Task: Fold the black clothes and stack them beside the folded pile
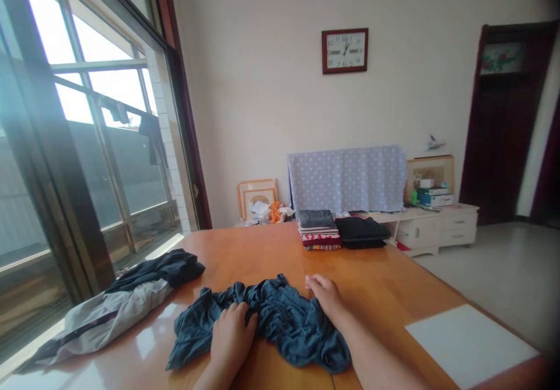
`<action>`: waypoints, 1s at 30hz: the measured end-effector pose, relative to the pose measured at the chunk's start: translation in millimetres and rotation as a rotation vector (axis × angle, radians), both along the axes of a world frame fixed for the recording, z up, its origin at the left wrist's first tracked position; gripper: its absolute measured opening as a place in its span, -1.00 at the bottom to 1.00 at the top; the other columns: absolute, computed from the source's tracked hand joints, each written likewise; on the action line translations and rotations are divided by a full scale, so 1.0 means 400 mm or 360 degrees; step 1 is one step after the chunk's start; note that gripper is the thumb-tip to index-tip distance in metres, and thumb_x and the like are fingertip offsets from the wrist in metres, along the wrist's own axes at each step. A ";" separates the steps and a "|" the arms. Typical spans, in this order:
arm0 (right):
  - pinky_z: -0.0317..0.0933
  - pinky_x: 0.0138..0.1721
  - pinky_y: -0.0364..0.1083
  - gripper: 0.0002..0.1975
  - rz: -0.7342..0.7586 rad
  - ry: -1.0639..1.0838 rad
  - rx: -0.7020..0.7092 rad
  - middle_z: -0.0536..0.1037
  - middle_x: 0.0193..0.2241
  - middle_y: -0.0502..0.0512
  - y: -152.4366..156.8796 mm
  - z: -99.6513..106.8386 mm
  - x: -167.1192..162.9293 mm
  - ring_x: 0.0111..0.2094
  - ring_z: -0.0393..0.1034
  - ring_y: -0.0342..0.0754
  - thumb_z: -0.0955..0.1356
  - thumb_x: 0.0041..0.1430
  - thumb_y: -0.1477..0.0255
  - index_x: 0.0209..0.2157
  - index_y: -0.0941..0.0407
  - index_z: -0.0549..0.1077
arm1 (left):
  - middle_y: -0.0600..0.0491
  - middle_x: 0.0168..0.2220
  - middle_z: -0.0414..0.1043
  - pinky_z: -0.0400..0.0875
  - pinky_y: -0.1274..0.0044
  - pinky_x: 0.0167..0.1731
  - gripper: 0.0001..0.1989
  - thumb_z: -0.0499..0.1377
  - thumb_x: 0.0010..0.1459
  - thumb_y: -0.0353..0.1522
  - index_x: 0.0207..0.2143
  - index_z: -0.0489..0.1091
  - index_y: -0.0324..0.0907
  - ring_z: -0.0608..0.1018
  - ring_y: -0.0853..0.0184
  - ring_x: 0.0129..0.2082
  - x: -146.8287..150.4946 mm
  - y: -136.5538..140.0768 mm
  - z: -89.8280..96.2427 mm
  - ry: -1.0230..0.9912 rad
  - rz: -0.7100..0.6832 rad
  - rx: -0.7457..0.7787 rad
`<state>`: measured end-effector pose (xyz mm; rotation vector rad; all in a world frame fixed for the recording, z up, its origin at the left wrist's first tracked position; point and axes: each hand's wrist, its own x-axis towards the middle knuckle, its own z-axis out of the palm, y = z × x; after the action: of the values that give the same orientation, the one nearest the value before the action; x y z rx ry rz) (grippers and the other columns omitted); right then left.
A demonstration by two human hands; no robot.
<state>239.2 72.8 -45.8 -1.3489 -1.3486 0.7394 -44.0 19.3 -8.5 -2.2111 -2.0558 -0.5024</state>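
A crumpled dark teal garment [291,317], of a kind I cannot make out, lies bunched across the near part of the wooden table [249,250]. My left hand [231,328] rests on its left half, fingers curled down into the cloth and thumb beside them. At the garment's upper right edge is my right hand [326,293], with its fingers curled closed. Whether a fold of cloth is inside that hand is hidden.
Folded clothes [318,232] are stacked at the far edge beside folded black clothes [363,232]. Along the window side lie a loose grey-white garment [114,311] and a dark garment [161,268]. A white sheet [470,343] lies at the right.
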 end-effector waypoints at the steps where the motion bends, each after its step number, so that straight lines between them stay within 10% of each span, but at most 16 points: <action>1: 0.26 -0.24 -0.10 -0.50 -0.0014 -0.0007 -0.0003 0.63 -0.39 0.11 -0.002 0.004 -0.002 -0.32 0.46 0.03 0.25 0.13 -0.05 -0.43 0.10 0.51 | -0.02 -0.24 0.49 0.26 0.42 -0.25 -0.74 0.05 0.26 -0.17 -0.30 0.44 -0.10 0.51 0.12 -0.18 0.004 -0.008 -0.003 -0.0005 -0.0029 0.0012; 15: 0.19 -0.34 -0.13 -0.72 0.0095 -0.0192 -0.0201 0.57 -0.49 0.02 -0.074 0.066 -0.031 -0.37 0.41 -0.03 0.33 0.05 0.18 -0.45 0.12 0.51 | -0.02 -0.11 0.50 0.40 0.43 -0.02 -0.64 -0.03 0.28 -0.18 -0.11 0.47 -0.15 0.54 0.20 -0.07 -0.051 -0.014 -0.035 -0.0935 -0.0036 0.0349; 23: 0.20 -0.29 -0.13 -0.86 0.0101 -0.0342 -0.0131 0.62 -0.45 0.01 -0.179 0.105 0.024 -0.34 0.45 0.00 0.38 -0.06 0.35 -0.44 0.08 0.56 | -0.07 0.16 0.38 0.25 0.31 0.15 -0.54 0.04 0.23 -0.26 0.15 0.38 -0.15 0.44 0.04 0.08 -0.151 -0.032 -0.009 -0.0355 0.0221 0.0086; 30: 0.29 -0.28 -0.11 -0.64 -0.0486 0.0262 0.0144 0.64 -0.34 0.09 -0.234 0.118 0.216 -0.27 0.49 0.06 0.36 0.01 0.21 -0.23 0.14 0.56 | -0.14 0.04 0.44 0.30 0.26 0.03 -0.53 0.01 0.23 -0.16 0.08 0.43 -0.14 0.45 -0.02 0.03 -0.214 -0.062 -0.012 -0.0105 0.0328 0.0077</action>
<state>325.8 -20.7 1.5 -1.3518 -1.0059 0.5612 -129.5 -5.4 -13.3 -1.9528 -2.2462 -0.6047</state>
